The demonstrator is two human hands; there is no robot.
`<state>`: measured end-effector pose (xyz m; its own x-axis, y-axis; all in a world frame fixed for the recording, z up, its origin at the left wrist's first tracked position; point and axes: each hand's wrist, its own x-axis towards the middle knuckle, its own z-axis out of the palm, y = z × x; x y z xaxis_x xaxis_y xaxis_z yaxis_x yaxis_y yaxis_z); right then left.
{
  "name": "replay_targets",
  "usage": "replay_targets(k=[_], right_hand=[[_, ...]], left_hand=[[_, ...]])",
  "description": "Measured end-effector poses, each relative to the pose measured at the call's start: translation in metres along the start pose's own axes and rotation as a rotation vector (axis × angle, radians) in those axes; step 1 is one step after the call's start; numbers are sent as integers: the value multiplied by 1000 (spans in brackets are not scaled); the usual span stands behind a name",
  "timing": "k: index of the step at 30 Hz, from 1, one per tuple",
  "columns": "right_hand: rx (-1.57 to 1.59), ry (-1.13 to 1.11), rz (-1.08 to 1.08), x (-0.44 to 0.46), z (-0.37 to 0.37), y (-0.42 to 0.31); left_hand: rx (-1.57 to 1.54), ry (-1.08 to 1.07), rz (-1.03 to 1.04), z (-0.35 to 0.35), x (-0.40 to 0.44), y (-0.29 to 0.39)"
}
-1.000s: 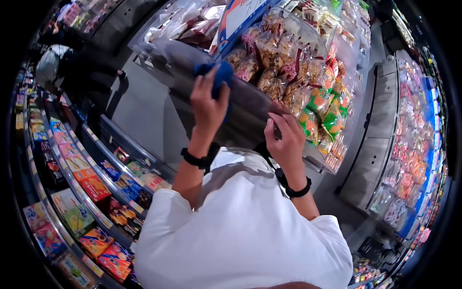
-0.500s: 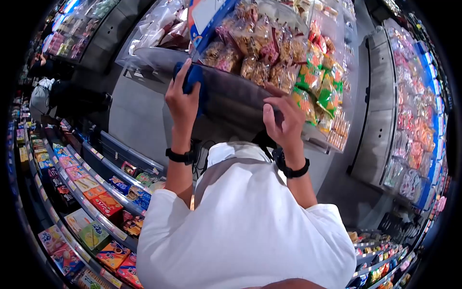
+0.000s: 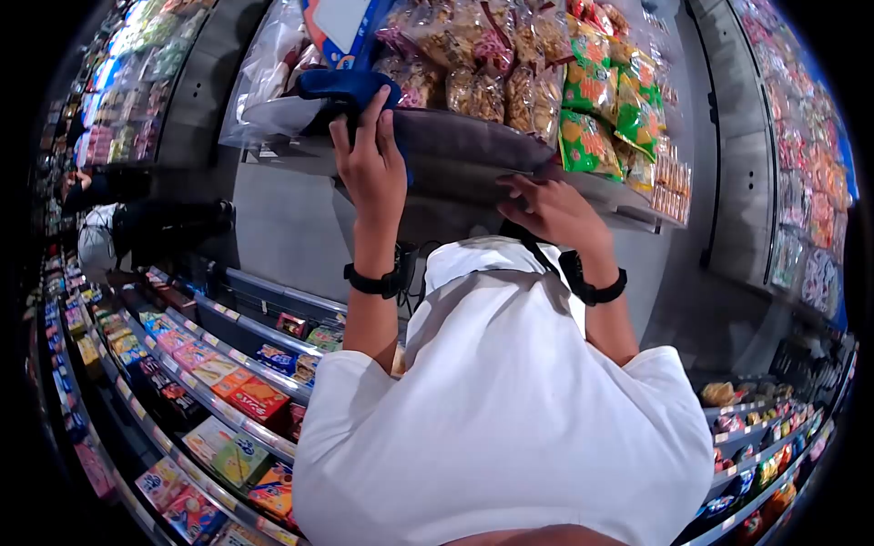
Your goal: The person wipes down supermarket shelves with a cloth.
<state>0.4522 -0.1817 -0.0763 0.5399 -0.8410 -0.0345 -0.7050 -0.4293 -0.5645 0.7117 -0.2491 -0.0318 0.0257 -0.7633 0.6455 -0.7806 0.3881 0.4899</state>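
Observation:
My left hand [image 3: 371, 173] is closed on a dark blue cloth [image 3: 346, 87], its fingers pressing it against the upper edge of a clear plastic bin panel [image 3: 464, 136]. Part of the cloth lies over that edge, and a bit hangs down behind my fingers. My right hand [image 3: 560, 214] is beside the lower part of the panel, fingers loosely bent and apart, with nothing seen in it. Whether its fingertips touch the panel I cannot tell. Behind the panel are clear bags of brown snacks [image 3: 473, 96]. Green and orange snack packets [image 3: 590, 141] lie to their right.
A blue and white sign [image 3: 341, 27] stands at the bin's left part. Shelves of boxed sweets [image 3: 259, 400] run along my lower left, more shelves [image 3: 756, 437] at lower right. Hanging packets line a rack [image 3: 806, 191] on the right. Another person [image 3: 137, 214] is at far left.
My left hand has pushed forward and the cloth now spreads over the panel's top edge. My right hand has lowered from the rim, its fingers more bent. The view has shifted.

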Motion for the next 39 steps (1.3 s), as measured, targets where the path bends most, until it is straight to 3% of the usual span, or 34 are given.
replay_targets(k=[2, 5, 6, 10, 15, 21, 23, 28, 31, 36, 39], right_hand=[[17, 41, 141, -9, -1, 4], [40, 205, 119, -6, 9, 16], [154, 79, 231, -1, -6, 4], [46, 189, 92, 9, 1, 13], [180, 235, 129, 7, -7, 2], [161, 339, 171, 2, -16, 0], [119, 371, 219, 3, -29, -4], [2, 342, 238, 12, -34, -3], [55, 334, 245, 10, -34, -1], [113, 335, 243, 7, -29, -4], [124, 324, 232, 6, -24, -5]], left_hand=[[-10, -15, 11, 8, -5, 6], [-81, -59, -8, 11, -10, 27], [-75, -89, 19, 9, -11, 28], [-25, -133, 68, 0, -9, 12], [53, 113, 80, -1, -2, -10], [-40, 128, 28, 5, -4, 4], [-48, 127, 123, 15, -12, 12], [-162, 27, 66, 26, -33, 34], [17, 86, 75, 25, -27, 22], [38, 210, 46, 19, -14, 9], [-32, 108, 59, 23, -22, 27]])
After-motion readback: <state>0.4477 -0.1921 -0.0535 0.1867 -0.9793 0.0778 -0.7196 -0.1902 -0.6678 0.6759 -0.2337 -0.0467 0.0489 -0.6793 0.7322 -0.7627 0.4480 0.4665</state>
